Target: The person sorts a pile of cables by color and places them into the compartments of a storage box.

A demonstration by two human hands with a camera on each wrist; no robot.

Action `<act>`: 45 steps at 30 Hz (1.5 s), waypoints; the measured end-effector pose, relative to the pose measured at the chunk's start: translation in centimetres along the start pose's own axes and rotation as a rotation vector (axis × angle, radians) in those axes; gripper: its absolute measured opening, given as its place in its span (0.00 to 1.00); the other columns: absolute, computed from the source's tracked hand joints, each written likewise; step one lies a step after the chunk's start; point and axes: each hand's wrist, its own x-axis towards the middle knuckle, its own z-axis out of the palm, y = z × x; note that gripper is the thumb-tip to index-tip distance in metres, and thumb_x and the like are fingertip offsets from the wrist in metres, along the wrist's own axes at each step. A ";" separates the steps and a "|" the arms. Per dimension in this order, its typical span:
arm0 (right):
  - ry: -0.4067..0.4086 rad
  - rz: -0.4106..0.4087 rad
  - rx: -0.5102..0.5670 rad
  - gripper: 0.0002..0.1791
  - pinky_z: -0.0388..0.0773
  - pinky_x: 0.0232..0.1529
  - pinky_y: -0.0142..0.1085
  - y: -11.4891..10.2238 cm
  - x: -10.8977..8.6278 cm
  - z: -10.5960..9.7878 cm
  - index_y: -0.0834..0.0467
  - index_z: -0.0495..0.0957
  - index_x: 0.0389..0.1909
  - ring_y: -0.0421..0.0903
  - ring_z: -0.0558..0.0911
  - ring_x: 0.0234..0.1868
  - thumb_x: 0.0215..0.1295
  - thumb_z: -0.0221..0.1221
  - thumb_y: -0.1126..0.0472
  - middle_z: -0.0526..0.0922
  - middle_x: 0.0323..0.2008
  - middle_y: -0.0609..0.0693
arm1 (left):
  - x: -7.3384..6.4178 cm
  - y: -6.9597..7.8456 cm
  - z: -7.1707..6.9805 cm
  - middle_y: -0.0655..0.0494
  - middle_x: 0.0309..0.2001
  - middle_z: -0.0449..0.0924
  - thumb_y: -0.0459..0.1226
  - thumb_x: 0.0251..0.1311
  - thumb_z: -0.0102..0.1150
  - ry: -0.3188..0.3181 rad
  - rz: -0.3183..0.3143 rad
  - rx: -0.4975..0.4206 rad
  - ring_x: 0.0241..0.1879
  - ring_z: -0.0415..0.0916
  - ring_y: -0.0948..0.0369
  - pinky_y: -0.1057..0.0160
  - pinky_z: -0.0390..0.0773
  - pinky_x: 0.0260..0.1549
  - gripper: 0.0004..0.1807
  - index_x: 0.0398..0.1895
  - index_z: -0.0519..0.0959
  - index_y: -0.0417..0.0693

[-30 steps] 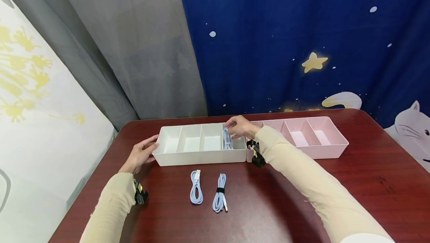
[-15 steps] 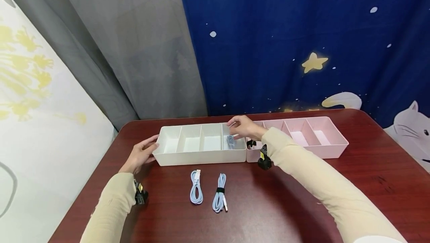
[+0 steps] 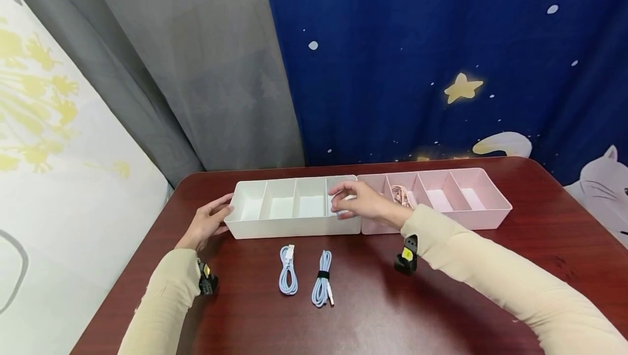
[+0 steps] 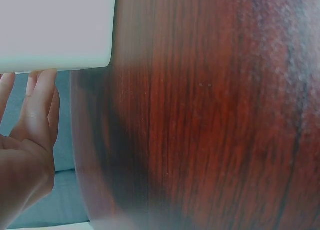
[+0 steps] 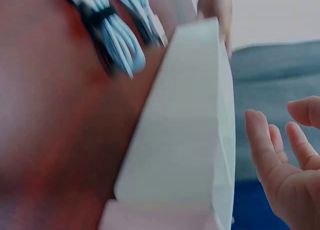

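Observation:
My left hand [image 3: 203,227] touches the left end of a white divided storage box [image 3: 294,228]. In the left wrist view, its fingers [image 4: 44,92] meet the box's edge. Above the rightmost white compartment is my right hand [image 3: 355,201], fingers parted and holding nothing; the right wrist view shows these fingers [image 5: 260,137] apart from the box wall. The hand hides most of that compartment, including the light blue cable placed there. In front of the box lie two coiled light blue cables, one with a white plug [image 3: 288,289], the other bound by a black strap [image 3: 322,275].
A pink divided box [image 3: 483,218] stands end to end with the white one, a coiled pinkish cable [image 3: 401,196] in one compartment. The right forearm crosses in front of it. Curtains [image 3: 392,71] hang behind the dark red wooden table [image 3: 255,322].
My right hand has let go of the light blue cable in the rightmost white compartment, and its fingers have parted. The right forearm has shifted right. My left hand stays at the box end.

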 end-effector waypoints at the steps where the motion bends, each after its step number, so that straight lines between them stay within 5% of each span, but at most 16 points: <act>1: -0.012 -0.001 0.012 0.18 0.75 0.40 0.45 0.1 -0.4 0.3 0.77 0.62 0.50 0.54 0.78 0.39 0.59 0.50 0.75 0.73 0.33 0.58 | 0.0 0.0 0.0 0.39 0.59 0.62 0.46 0.62 0.48 0.000 0.000 -0.002 0.37 0.73 0.67 0.59 0.76 0.38 0.29 0.66 0.58 0.53; 17: -0.153 0.061 -0.027 0.20 0.76 0.38 0.43 4.0 -3.9 3.6 0.74 0.63 0.50 0.49 0.75 0.39 0.56 0.53 0.73 0.68 0.43 0.68 | -0.1 -0.1 0.3 0.39 0.59 0.62 0.45 0.62 0.48 0.001 -0.010 -0.014 0.36 0.74 0.67 0.59 0.76 0.39 0.28 0.66 0.58 0.52; 34: -0.008 0.106 0.002 0.26 0.77 0.35 0.39 6.9 -3.8 5.3 0.74 0.62 0.52 0.47 0.76 0.37 0.50 0.56 0.76 0.66 0.45 0.65 | 0.0 -0.1 0.2 0.39 0.59 0.61 0.45 0.62 0.48 -0.004 0.003 0.001 0.37 0.73 0.67 0.58 0.75 0.39 0.29 0.66 0.57 0.52; 45: -0.032 0.064 -0.069 0.28 0.74 0.27 0.33 7.6 -3.4 5.8 0.74 0.63 0.52 0.41 0.76 0.30 0.47 0.59 0.73 0.69 0.39 0.59 | -0.1 0.0 0.1 0.40 0.59 0.61 0.46 0.62 0.48 0.004 0.000 0.007 0.37 0.73 0.67 0.59 0.76 0.38 0.29 0.66 0.57 0.52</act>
